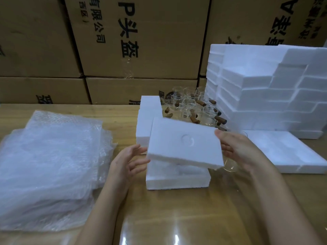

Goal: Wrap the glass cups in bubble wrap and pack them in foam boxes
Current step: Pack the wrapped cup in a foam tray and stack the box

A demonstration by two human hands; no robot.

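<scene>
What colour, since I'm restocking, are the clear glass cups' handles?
Brown, like wood: the handles on the clear glass cups, best seen in the head view.

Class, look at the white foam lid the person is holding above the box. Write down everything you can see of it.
The foam lid is a flat, white, rectangular slab that looks like grainy polystyrene, with a shallow round mark pressed into its top. It is held askew just above the open foam box, not seated on it. The right hand pinches its right edge, thumb on top. The left hand seems to touch its left edge with relaxed fingers.
</scene>
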